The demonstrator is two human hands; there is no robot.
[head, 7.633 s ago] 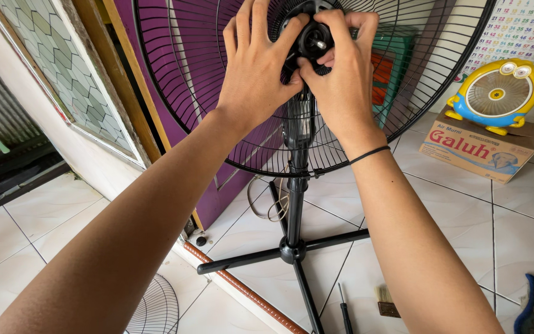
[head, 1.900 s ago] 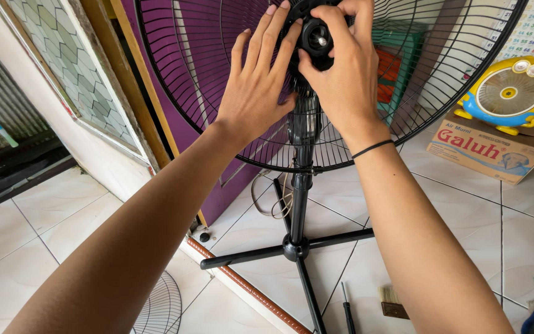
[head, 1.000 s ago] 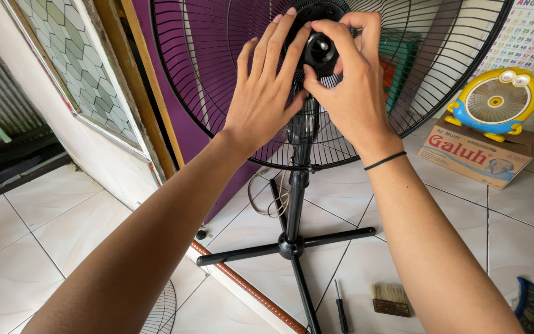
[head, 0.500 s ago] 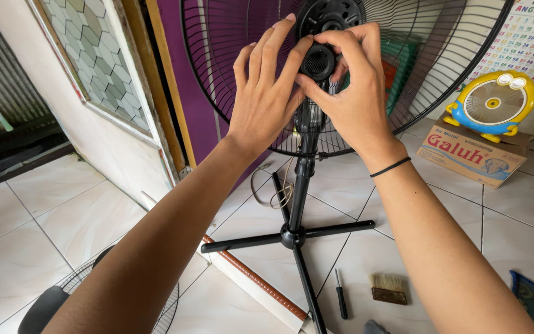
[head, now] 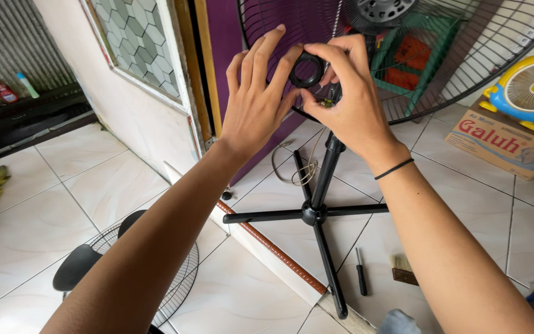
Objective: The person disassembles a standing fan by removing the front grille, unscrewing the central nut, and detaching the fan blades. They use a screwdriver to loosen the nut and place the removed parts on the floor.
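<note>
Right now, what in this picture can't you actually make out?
- Black plastic ring: lower edge hidden by right hand fingers; left hand touches it.
- Black wire fan cage: cut off by top edge.
- Loose wire grille on floor: hidden by left forearm.

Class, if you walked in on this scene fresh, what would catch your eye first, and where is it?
First, the left hand and right hand, raised at top centre, pinching a black ring between their fingertips. Behind them stands a black pedestal fan with its wire guard against a purple door. A yellow and blue toy fan sits on a cardboard box at far right.
</note>
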